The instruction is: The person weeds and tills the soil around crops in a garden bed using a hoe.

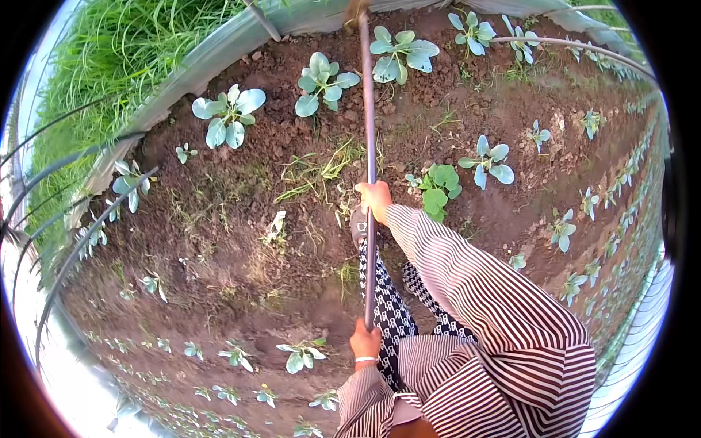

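A long-handled hoe (369, 131) runs nearly straight up the view, its brown blurred head at the top edge by the plastic border. My right hand (374, 200) is wrapped round the middle of the handle. Lower down, my left hand (365, 342), with a white band at the wrist, grips the handle near its end. Leafy blue-green seedlings (394, 55) grow close to the hoe's head, one on each side. Beside my right hand is a rounder, brighter green plant (439, 191). My shoe (359, 226) shows partly behind the handle.
Brown soil (219, 255) with pulled-looking weeds (321, 171) spreads around my feet. Rows of seedlings (562, 231) stretch right and below. Plastic sheeting (197, 62) borders the bed, with tall grass (139, 51) beyond. Curved hoops (80, 252) arch at the left; another hoop (584, 46) crosses upper right.
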`<state>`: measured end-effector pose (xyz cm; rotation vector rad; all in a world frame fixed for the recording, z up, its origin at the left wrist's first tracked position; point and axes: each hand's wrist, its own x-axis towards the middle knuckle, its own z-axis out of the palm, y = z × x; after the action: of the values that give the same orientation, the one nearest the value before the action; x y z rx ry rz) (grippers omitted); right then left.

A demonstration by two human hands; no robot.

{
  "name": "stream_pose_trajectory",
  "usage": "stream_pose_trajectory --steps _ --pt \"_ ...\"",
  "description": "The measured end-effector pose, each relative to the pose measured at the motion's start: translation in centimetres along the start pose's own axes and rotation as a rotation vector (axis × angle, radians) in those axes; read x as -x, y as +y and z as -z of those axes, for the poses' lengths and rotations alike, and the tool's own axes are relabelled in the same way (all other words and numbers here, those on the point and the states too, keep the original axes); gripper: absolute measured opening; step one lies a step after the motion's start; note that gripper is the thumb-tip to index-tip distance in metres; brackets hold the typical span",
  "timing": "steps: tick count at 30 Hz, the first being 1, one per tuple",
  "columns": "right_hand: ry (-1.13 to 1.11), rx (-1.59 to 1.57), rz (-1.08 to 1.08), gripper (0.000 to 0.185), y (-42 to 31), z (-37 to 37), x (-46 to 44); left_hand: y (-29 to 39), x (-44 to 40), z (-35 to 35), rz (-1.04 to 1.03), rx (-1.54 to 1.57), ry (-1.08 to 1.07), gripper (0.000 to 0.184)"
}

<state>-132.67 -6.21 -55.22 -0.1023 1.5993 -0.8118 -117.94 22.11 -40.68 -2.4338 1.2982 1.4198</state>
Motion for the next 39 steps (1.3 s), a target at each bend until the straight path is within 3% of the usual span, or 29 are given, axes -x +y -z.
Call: stream_pose_trajectory --steps 3,7,9,13,14,15,17,21,27,29,33,37,39 --pt "0.018 0.068 -0.199 0.02 2.9 0.8 -1.2 1.2 4.0 -0.4 0.032 -0.036 -0.029 0.026" --pt "0.028 -0.066 -0.304 0.014 6.4 0.8 8.6 -0.4 11.7 5.9 0.103 -0.176 -0.118 0.026" --pt "-0.245 -0.405 -0.541 0.027 6.7 1.3 11.1 -3.0 13.4 6.4 0.139 -0.174 -0.023 0.022" --pt "-0.448 -0.643 -0.603 0.026 9.9 1.9 13.9 -8.7 15.0 6.1 0.242 -0.458 0.067 0.023" --pt "-0.432 -0.6 -0.593 0.025 10.4 2.2 15.6 -8.7 16.2 6.9 0.244 -0.458 0.023 0.025" --pt "-0.415 -0.555 -0.585 0.025 11.2 2.5 17.4 -14.2 16.9 6.3 0.321 -0.348 -0.001 0.028" --pt "-0.275 -0.462 -0.576 0.025 11.4 2.5 20.0 -11.3 18.4 8.9 0.292 -0.401 -0.051 0.03" --pt "-0.179 -0.582 -0.58 0.024 11.1 3.8 19.2 -16.7 17.0 9.3 0.057 -0.582 0.055 0.025" --pt "-0.091 -0.612 -0.273 0.028 0.7 8.7 13.9 -6.9 6.9 6.7 -0.175 -0.539 0.032 0.021" --pt "-0.135 -0.648 -0.12 0.02 -4.0 11.1 11.0 -1.2 3.3 4.4 -0.262 -0.411 0.057 0.018" --pt "0.129 -0.401 0.328 0.02 -10.9 13.3 3.9 9.2 -4.2 0.2 -0.364 -0.272 -0.034 0.023" --pt "0.266 -0.296 0.301 0.014 -13.5 14.5 -3.9 16.9 -8.6 -3.9 -0.355 -0.18 -0.052 0.018" --pt "0.235 -0.001 0.244 0.019 -9.8 16.3 -8.6 17.7 -7.3 -6.1 -0.277 -0.264 -0.149 0.024"
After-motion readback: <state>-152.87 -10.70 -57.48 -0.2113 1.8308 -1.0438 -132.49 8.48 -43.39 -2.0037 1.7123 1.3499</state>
